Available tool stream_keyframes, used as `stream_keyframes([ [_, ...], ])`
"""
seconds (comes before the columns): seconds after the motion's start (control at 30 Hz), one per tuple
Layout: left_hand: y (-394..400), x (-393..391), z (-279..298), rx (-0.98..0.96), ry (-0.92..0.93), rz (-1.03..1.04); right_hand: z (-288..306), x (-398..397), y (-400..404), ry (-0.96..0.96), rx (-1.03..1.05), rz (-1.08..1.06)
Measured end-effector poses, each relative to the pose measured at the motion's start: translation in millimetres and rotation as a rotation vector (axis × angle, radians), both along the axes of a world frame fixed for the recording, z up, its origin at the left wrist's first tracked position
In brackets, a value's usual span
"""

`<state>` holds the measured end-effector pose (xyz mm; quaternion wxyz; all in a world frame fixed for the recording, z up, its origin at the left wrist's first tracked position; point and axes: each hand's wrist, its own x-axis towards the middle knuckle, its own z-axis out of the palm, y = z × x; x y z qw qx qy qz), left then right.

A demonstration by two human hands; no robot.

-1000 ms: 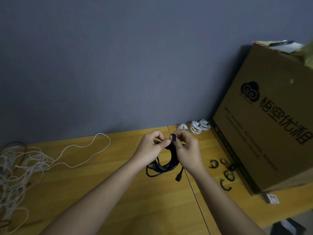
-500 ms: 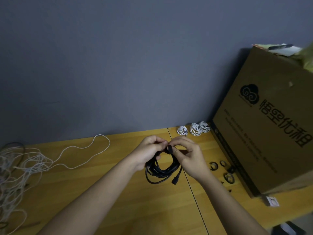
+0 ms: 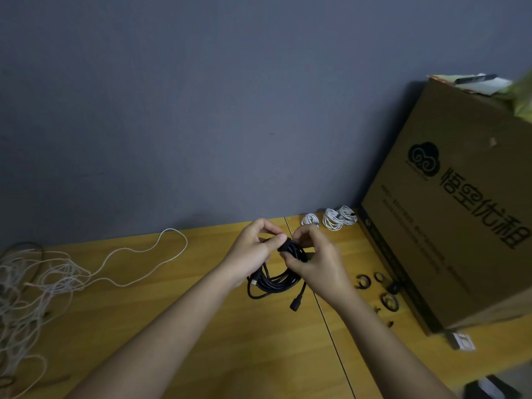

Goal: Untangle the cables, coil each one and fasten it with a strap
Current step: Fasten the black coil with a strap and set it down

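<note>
A coiled black cable (image 3: 273, 280) hangs just above the wooden table (image 3: 178, 326), one plug (image 3: 296, 303) dangling low. My left hand (image 3: 253, 251) grips the top of the coil, thumb pressed on it. My right hand (image 3: 313, 257) pinches a black strap (image 3: 283, 245) wrapped round the same spot. A tangle of white cables (image 3: 34, 286) lies at the far left, with one loose strand (image 3: 144, 254) running toward the middle. Three coiled white cables (image 3: 332, 220) sit by the wall.
A large cardboard box (image 3: 449, 220) stands at the right, papers on top. Several loose black straps (image 3: 380, 289) lie on the table beside it. A small white item (image 3: 463, 341) rests by the box's front corner. A grey wall is behind.
The hands and black coil have dropped a little toward the table. The strap, held upright between the fingers a second ago, now lies wrapped against the coil's top.
</note>
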<state>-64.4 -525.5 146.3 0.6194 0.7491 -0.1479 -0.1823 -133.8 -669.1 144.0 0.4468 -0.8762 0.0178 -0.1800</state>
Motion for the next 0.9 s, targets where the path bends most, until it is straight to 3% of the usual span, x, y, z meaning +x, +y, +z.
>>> stream_keyframes([
  [0.17, 1, -1, 0, -0.078, 0.102, 0.016, -2, 0, -3, -0.099, -0.093, -0.006],
  [0.4, -12, 5, -4, 0.077, 0.269, 0.016, -7, 0, -13, -0.139, -0.212, 0.055],
  [0.6, -31, 3, -7, 0.016, 0.188, 0.02, -17, 1, -39, -0.123, -0.222, 0.097],
  [0.77, -53, 4, -18, 0.046, 0.133, -0.128, -28, 5, -75, -0.085, -0.154, 0.108],
  [0.9, -86, 8, -31, 0.069, 0.155, -0.065, -40, 15, -108, 0.032, -0.035, 0.142],
])
